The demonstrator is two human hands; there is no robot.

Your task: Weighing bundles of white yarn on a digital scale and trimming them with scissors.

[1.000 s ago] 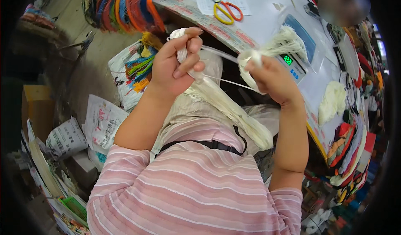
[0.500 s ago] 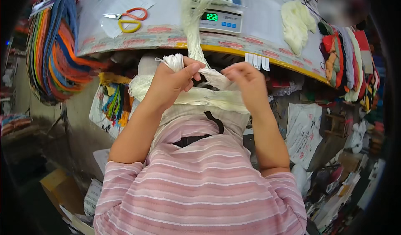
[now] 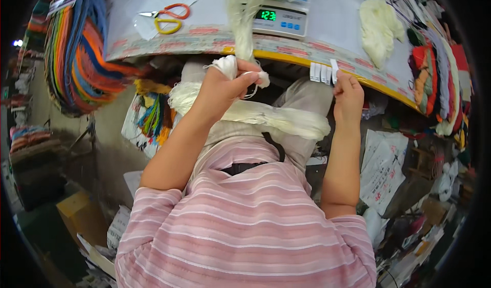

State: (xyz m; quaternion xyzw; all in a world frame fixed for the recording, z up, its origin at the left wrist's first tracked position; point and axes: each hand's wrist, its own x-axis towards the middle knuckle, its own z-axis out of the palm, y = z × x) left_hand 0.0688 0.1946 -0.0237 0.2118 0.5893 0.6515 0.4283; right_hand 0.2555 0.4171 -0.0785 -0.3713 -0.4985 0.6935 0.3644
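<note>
Hanging off the table's yellow edge (image 3: 286, 58), small white labels (image 3: 323, 71) meet the right hand (image 3: 349, 94), fingers pinching one. The left hand (image 3: 221, 89) grips a cream yarn bundle (image 3: 240, 19) running straight up onto the scale (image 3: 282, 20).

Cream yarn bundle (image 3: 232, 65) sitting clamped in left hand (image 3: 221, 91), just below table edge (image 3: 204, 46), loose strand looping off its right side. Row of small white paper tags (image 3: 322, 72) hanging off table edge, right hand (image 3: 349, 94) pinching rightmost one. Long cream skein (image 3: 266, 116) lying across lap, below table edge.
</note>
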